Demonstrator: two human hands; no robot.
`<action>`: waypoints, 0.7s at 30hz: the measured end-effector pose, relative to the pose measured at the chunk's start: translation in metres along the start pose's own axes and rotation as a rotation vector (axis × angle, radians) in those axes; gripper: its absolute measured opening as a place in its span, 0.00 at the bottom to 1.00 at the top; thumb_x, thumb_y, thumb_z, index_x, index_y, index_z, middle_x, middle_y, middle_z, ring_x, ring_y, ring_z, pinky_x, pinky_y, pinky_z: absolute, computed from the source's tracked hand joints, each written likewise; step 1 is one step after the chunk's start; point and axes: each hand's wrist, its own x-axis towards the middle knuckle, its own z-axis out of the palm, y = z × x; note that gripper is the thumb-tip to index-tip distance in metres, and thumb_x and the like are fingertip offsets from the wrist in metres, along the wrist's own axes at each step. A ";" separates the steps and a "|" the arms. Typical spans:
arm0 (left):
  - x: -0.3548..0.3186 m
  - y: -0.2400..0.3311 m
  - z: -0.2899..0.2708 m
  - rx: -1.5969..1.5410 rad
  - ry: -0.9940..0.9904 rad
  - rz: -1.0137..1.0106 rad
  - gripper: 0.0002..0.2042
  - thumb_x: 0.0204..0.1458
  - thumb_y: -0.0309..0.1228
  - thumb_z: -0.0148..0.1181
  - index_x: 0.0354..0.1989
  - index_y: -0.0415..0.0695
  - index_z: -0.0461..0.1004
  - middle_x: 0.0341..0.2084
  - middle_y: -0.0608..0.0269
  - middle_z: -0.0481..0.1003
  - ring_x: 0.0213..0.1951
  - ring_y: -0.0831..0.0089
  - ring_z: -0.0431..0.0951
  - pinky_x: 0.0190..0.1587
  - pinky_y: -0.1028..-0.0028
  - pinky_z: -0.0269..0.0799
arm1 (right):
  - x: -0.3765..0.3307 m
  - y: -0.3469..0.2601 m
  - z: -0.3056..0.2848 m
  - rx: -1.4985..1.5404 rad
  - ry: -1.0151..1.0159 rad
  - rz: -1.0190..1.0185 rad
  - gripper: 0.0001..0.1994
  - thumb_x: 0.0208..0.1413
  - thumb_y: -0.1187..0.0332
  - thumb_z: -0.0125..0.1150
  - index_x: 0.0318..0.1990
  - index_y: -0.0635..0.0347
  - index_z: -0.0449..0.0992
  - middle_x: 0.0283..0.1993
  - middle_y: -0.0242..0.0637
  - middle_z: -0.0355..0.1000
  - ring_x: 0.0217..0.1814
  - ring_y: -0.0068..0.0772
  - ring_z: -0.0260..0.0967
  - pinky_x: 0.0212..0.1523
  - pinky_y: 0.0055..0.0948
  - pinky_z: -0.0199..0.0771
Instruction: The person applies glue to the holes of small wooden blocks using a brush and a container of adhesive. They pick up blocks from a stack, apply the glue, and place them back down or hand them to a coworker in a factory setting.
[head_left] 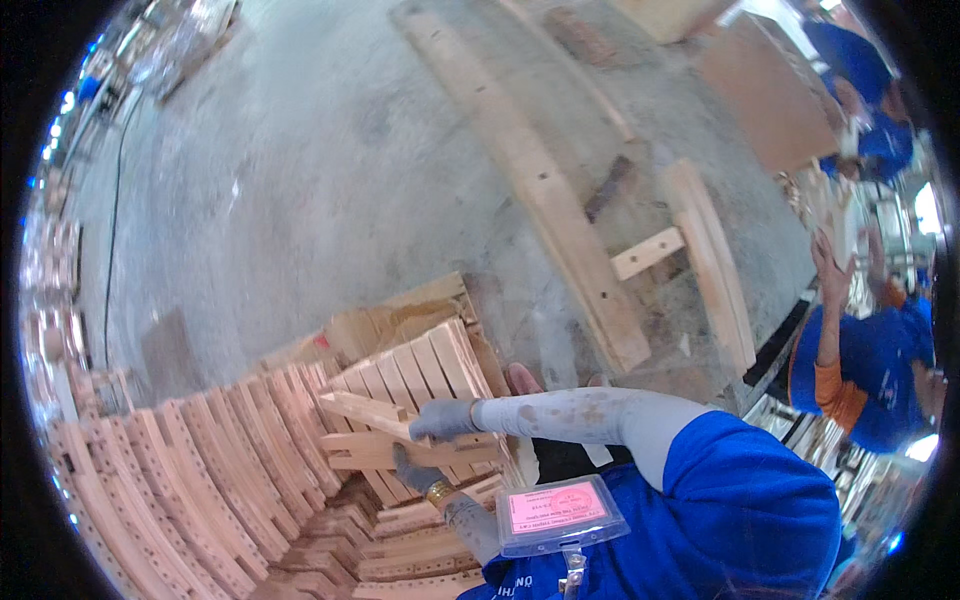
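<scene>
While the gloved right hand (445, 418) clamps the upper curved wooden slat (368, 410), the left hand (415, 472) (glove grey) grips the lower slat (400, 452), both above the stacked slats (230, 460).

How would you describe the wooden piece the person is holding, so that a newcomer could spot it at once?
Start at the stacked curved slats at lower left. Above their right end, two grey-gloved hands grip a pale wooden piece. Unlike the stacked neighbours, it is lifted and lies crosswise.

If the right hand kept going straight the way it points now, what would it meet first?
The right hand points left while gripping a curved wooden slat. Straight on, it would probably first meet the stacked rows of curved slats, though depth is hard to judge here.
</scene>
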 end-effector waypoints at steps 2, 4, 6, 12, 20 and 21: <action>0.001 0.001 0.030 0.012 -0.173 0.002 0.36 0.46 0.37 0.60 0.60 0.35 0.50 0.46 0.43 0.68 0.47 0.55 0.71 0.50 0.59 0.70 | -0.062 -0.017 -0.016 0.015 0.090 -0.129 0.24 0.42 0.53 0.57 0.35 0.71 0.72 0.31 0.46 0.72 0.31 0.38 0.71 0.33 0.32 0.71; -0.024 0.001 0.093 0.232 -0.296 0.106 0.32 0.49 0.39 0.55 0.60 0.37 0.52 0.47 0.44 0.67 0.47 0.54 0.71 0.50 0.57 0.71 | -0.103 -0.007 -0.032 0.115 0.276 -0.189 0.24 0.44 0.55 0.56 0.41 0.69 0.70 0.39 0.45 0.70 0.36 0.34 0.70 0.35 0.29 0.71; -0.056 -0.001 0.144 0.130 -0.496 -0.046 0.32 0.48 0.37 0.56 0.60 0.38 0.51 0.49 0.44 0.65 0.48 0.53 0.70 0.50 0.57 0.71 | -0.157 0.004 -0.039 0.341 0.401 -0.311 0.22 0.44 0.58 0.56 0.42 0.69 0.70 0.38 0.46 0.71 0.34 0.34 0.70 0.35 0.33 0.71; -0.163 -0.044 0.239 0.272 -0.695 0.117 0.32 0.44 0.23 0.60 0.59 0.41 0.53 0.50 0.49 0.64 0.48 0.57 0.70 0.50 0.63 0.70 | -0.335 0.059 -0.037 0.217 0.877 -0.609 0.33 0.42 0.61 0.59 0.56 0.69 0.60 0.51 0.46 0.65 0.54 0.35 0.62 0.55 0.30 0.60; -0.277 -0.145 0.296 0.605 -0.953 0.380 0.29 0.38 0.24 0.63 0.53 0.36 0.60 0.42 0.55 0.70 0.43 0.67 0.71 0.46 0.71 0.68 | -0.406 0.164 0.000 0.215 1.255 -0.432 0.34 0.44 0.59 0.62 0.58 0.66 0.59 0.56 0.49 0.61 0.56 0.43 0.61 0.56 0.36 0.60; -0.273 -0.151 0.293 0.632 -0.970 0.381 0.31 0.39 0.25 0.63 0.54 0.35 0.59 0.44 0.53 0.69 0.44 0.66 0.71 0.48 0.70 0.67 | -0.408 0.170 0.004 0.112 1.262 -0.353 0.33 0.44 0.59 0.63 0.57 0.66 0.60 0.56 0.50 0.61 0.56 0.47 0.61 0.55 0.38 0.60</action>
